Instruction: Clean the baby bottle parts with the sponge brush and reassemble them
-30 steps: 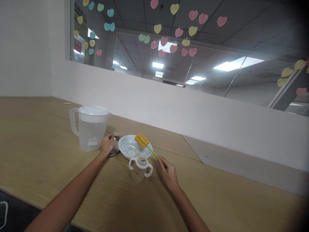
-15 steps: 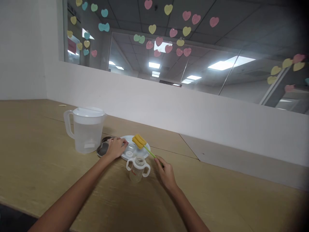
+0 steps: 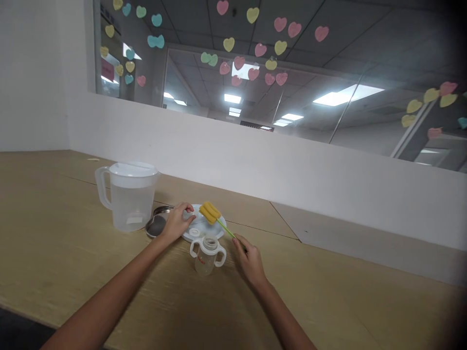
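Note:
My right hand [image 3: 250, 260] grips the green stick of a bottle brush; its yellow sponge head [image 3: 210, 213] is over a white plate [image 3: 221, 233]. At the plate's left side, my left hand [image 3: 177, 222] has thumb and fingers curled round a clear cap [image 3: 188, 214], partly hidden by the fingers. A small white ring-like part [image 3: 194, 232] lies on the plate's near side. Just in front of the plate, an uncapped baby bottle [image 3: 205, 260] with two white handles stands upright on the table, between my forearms and touched by neither hand.
A clear lidded pitcher [image 3: 133, 201] with a handle stands at the left. Beside it lies a curved metal tray [image 3: 155, 226], partly behind my left hand. The wooden table [image 3: 73, 253] meets a white wall [image 3: 219, 150] under a window with heart-shaped notes.
My left hand has closed round the clear cap and lifted it slightly from the plate. My right hand and the brush have hardly moved.

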